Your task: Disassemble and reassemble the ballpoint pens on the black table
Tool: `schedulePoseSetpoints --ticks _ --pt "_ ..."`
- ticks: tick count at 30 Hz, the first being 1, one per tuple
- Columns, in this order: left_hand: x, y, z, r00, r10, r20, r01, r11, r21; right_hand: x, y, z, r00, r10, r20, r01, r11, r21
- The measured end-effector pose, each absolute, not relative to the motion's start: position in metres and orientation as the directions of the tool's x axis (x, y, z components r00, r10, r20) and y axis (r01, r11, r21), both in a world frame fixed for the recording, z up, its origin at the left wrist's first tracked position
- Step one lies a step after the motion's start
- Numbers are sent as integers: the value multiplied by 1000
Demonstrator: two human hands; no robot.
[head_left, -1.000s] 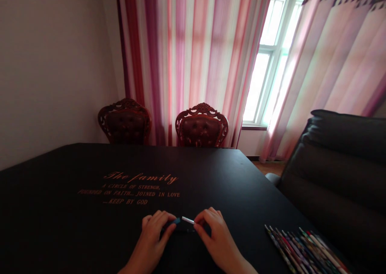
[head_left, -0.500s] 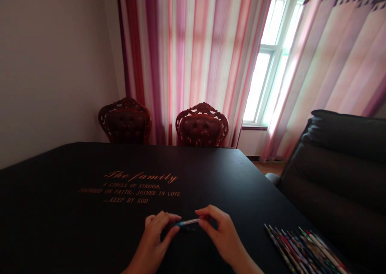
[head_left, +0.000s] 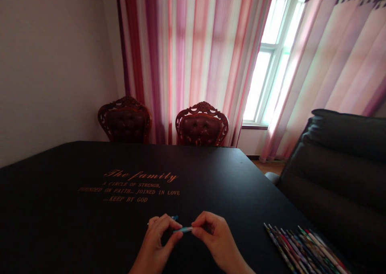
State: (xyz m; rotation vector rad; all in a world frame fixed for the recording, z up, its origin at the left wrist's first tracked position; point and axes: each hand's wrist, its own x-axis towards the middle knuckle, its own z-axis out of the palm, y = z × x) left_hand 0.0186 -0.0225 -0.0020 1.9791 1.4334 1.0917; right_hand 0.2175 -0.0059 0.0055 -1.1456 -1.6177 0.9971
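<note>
Low in the middle of the head view, both hands meet at a slim blue and silvery pen piece [head_left: 184,229] just above the black table. My left hand [head_left: 157,238] pinches its blue end between thumb and forefinger. The silvery end sits in the fingertips of my right hand [head_left: 214,234], which come in from the other side. Behind the left fingers a second blue piece [head_left: 175,217] peeks out, and a pale tip shows left of the knuckles. Whether that piece is held or lies on the table I cannot tell.
Several pens [head_left: 301,246] lie side by side on the table's right. Gold lettering [head_left: 141,185] marks the black tabletop [head_left: 196,173]. Two carved chairs [head_left: 202,127] stand beyond the far edge, before striped curtains. A black leather chair [head_left: 337,177] is at right.
The hands have drawn closer together, and less of the silvery end shows. The pen piece is now more level and slightly lower. A blue piece now shows behind the left fingers.
</note>
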Motion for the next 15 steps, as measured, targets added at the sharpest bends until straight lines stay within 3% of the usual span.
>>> schedulePoseSetpoints --ticks 10,15 --pt "25 -24 1 235 915 327 617 -401 678 209 -10 3 -234 954 190 211 241 -947" --pt "16 -19 2 345 873 344 658 -486 575 212 -6 5 -273 942 197 173 249 -953"
